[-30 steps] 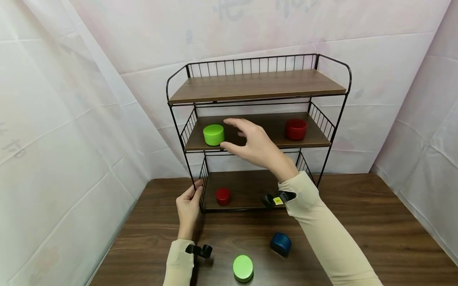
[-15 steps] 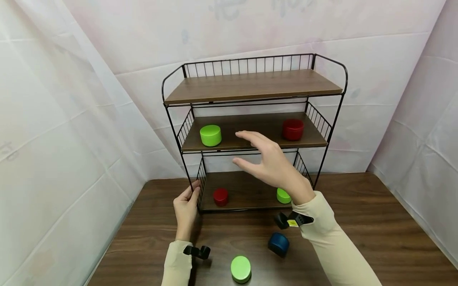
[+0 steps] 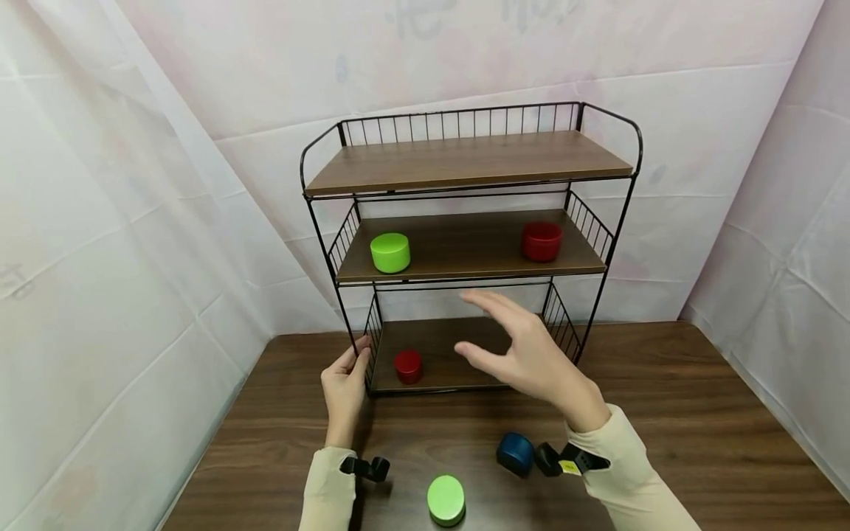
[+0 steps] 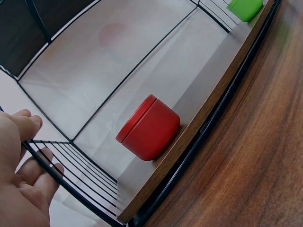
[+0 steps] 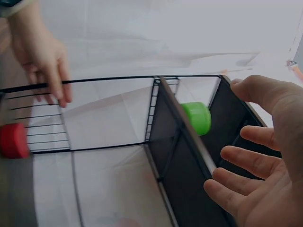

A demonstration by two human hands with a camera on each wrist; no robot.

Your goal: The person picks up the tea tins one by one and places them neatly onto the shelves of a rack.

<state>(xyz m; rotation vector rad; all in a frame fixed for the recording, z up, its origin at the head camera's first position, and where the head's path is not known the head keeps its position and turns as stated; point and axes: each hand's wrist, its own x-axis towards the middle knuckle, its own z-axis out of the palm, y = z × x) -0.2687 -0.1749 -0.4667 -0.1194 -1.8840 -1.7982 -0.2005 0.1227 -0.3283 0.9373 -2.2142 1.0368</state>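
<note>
My left hand (image 3: pixel 346 376) grips the lower left side of a three-tier wire-and-wood shelf rack (image 3: pixel 471 158). In the left wrist view its fingers (image 4: pixel 40 172) lie behind the side wires. My right hand (image 3: pixel 524 354) is in the air in front of the bottom tier, fingers spread from the thumb and nothing between them. On the middle tier stand a bright green round tin (image 3: pixel 390 253) at left and a dark red tin (image 3: pixel 541 241) at right. A smaller red tin (image 3: pixel 408 366) is on the bottom tier. Another green tin (image 4: pixel 245 8) there is hidden behind my right hand in the head view.
On the wooden table (image 3: pixel 265 457) before the rack are a light green tin (image 3: pixel 446 500) and a dark blue tin (image 3: pixel 515 453) beside my right wrist camera. White cloth (image 3: pixel 166 184) hangs behind and at both sides.
My right hand has drawn back from beside the green tin on the middle tier, moving down and to the right. My left hand keeps its hold on the rack.
</note>
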